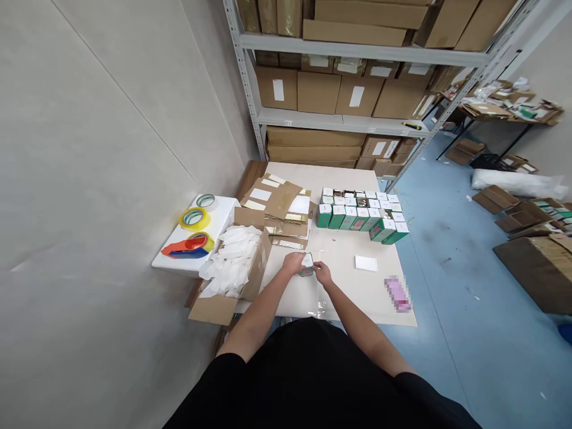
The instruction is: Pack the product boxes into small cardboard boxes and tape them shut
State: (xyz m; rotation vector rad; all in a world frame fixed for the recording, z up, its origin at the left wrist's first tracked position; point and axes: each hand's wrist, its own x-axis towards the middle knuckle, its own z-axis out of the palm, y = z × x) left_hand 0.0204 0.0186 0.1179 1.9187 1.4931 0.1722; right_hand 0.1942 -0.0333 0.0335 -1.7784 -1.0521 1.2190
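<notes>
My left hand (294,263) is closed around the left side of a small green-and-white box (307,265), which sits at the near middle of the table (344,292). At the box's right edge, my right hand (322,273) has its fingers pinched together; whether they grip a flap or only press on it is too small to make out. Several green boxes with white tops (353,217) stand in rows farther back on the right, and a few have open tops. A white rectangular pad or card (366,263) lies right of my hands.
To the left, an open carton (257,262) holds crumpled white paper (232,256). Tape rolls and a red-and-blue tape dispenser (190,245) lie on a white stand. Flattened cardboard (281,199) is stacked behind my hands. A shelf (339,119) with cartons rises beyond the table.
</notes>
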